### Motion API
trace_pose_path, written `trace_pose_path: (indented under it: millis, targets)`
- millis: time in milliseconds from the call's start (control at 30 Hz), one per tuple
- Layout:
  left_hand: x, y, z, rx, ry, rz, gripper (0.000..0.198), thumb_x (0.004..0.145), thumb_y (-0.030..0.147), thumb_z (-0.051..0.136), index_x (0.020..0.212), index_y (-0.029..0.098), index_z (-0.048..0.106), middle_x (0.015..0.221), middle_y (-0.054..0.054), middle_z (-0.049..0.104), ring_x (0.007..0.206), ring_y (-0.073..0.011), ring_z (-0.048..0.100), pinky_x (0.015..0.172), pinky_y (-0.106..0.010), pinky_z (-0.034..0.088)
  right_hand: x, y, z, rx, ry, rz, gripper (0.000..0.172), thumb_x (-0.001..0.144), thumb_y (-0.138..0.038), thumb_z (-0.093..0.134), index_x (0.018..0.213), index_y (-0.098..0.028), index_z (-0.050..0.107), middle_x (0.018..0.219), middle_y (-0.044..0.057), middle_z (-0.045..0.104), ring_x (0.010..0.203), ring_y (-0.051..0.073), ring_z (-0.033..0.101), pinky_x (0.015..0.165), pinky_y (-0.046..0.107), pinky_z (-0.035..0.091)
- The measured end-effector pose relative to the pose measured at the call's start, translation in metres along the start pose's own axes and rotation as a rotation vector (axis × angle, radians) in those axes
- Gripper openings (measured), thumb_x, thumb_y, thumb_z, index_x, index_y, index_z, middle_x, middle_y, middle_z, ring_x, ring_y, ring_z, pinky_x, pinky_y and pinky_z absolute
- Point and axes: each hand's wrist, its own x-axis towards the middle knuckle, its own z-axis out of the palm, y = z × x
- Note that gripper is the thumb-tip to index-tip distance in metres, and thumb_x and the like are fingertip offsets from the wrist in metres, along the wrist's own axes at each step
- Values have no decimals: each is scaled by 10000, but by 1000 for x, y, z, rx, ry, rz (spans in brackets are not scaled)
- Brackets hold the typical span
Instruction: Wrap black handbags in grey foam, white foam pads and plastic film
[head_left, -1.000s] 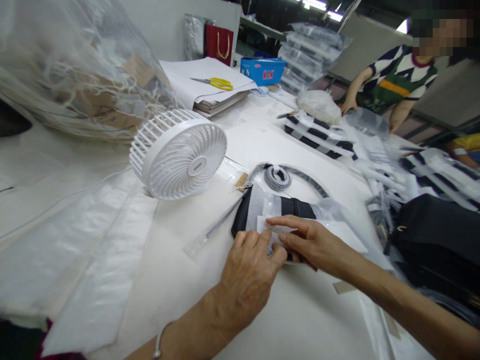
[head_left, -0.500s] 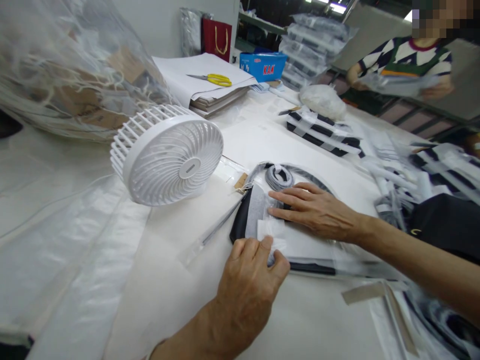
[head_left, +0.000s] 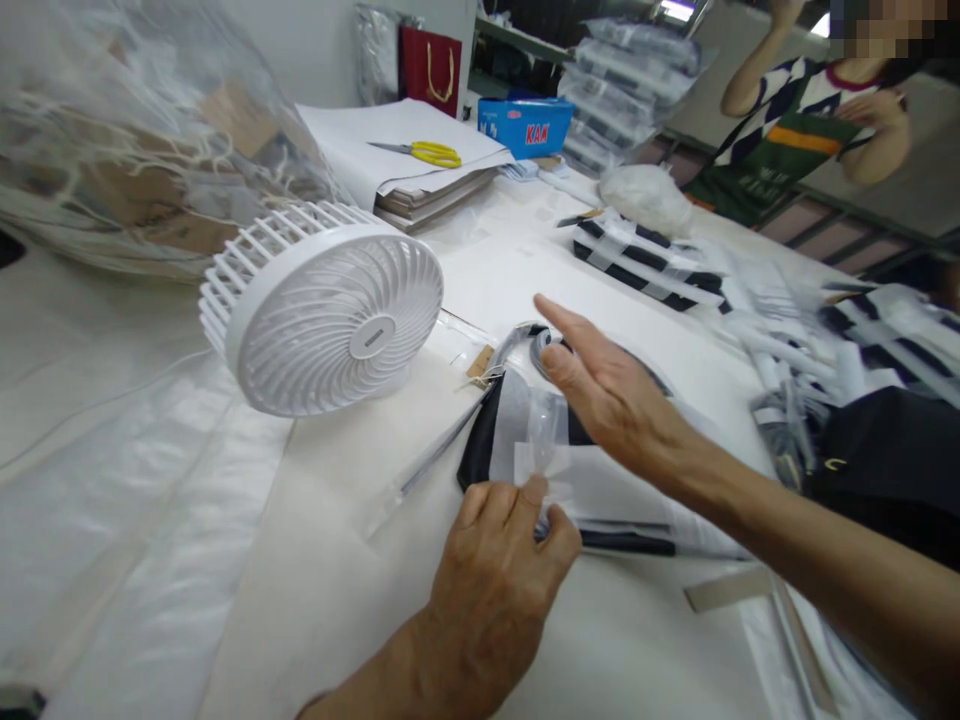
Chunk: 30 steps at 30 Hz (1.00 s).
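A flat black bag (head_left: 478, 448) lies on the table, partly covered with pale wrapping sheet (head_left: 611, 490) and a clear plastic strip (head_left: 547, 422). My left hand (head_left: 506, 590) is at the near edge of the bag, its fingers curled and closed on that edge. Above the bag's far part, my right hand (head_left: 619, 400) is raised, its fingers stretched out and holding nothing. It partly hides a coiled grey strap (head_left: 538, 352). A brown tag (head_left: 478, 364) on a white string lies at the bag's far left corner.
A white fan (head_left: 330, 320) stands left of the bag. Behind are yellow-handled scissors (head_left: 435, 153) on stacked paper (head_left: 412, 205), and a blue box (head_left: 525, 128). Wrapped black-and-white bundles (head_left: 645, 265) lie to the right. Across the table, another person (head_left: 802, 110) holds a dark green item.
My right hand has lifted off the bag and turned edge-on, thumb side up. My left hand has stayed at the near edge. The person opposite has raised an arm.
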Motion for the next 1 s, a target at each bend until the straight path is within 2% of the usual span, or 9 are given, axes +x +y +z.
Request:
trace_pose_path:
  millis: [100,233,300,400,500,567,700,867,1000]
  targets:
    - [-1,0,2,-1,-19,5,244,958,140,418,1085,181,622,1157,-105,649,862,-228,561,756,-387,431,-3,-15,47,34,-56,-30,576,1034,-518,313,1544,-252,319,1576,82,376,1471,255,299,1204,542,217]
    - [-1,-1,5,5,-53,8,221,940,142,455,1089,188,610,1062,-78,652,841,-231,554,750,-397,435,-6,0,91,-79,-159,-18,559,1024,-506,359,1494,-212,427,1569,113,382,1491,275,242,1212,556,149]
    - [-1,-2,5,13,-55,19,214,935,144,463,1084,192,609,1041,-73,649,832,-229,551,741,-395,435,-2,6,92,-62,-195,-8,566,1022,-526,345,1486,-216,440,1580,97,366,1498,269,222,1218,543,137]
    - [0,-3,2,27,-15,36,209,937,136,456,1064,193,612,1085,-74,644,845,-225,550,738,-387,436,9,9,76,80,-211,88,645,1025,-573,244,1531,-189,355,1598,112,325,1497,240,234,1218,498,190]
    - [0,-3,1,22,47,37,210,944,127,444,1042,192,617,1166,-78,625,857,-214,548,741,-378,434,13,7,65,105,-110,155,673,1029,-568,189,1557,-162,287,1620,125,265,1506,231,203,1223,480,189]
    - [-1,-3,2,3,64,28,211,955,134,438,1046,189,621,1156,-78,624,857,-209,548,748,-376,436,9,4,69,-7,-69,90,638,1030,-549,250,1549,-183,312,1623,111,264,1516,250,162,1227,519,134]
    - [-1,-6,4,-59,30,48,213,976,157,437,1079,186,620,1021,-57,635,897,-215,561,766,-376,444,-2,2,87,-196,-148,-54,565,1014,-496,396,1508,-221,401,1610,94,301,1516,266,157,1224,551,61]
    - [-1,-7,3,-60,28,65,183,962,166,495,1099,179,616,954,-45,621,946,-227,553,811,-381,442,5,5,78,-29,-182,40,589,1038,-507,281,1545,-209,322,1607,115,302,1502,243,215,1206,526,191]
    - [-2,-7,4,-39,46,76,174,964,175,500,1085,191,625,930,-41,615,917,-221,546,807,-385,436,0,1,72,-91,-137,-17,579,1037,-496,316,1557,-241,292,1626,93,260,1516,238,161,1220,533,123]
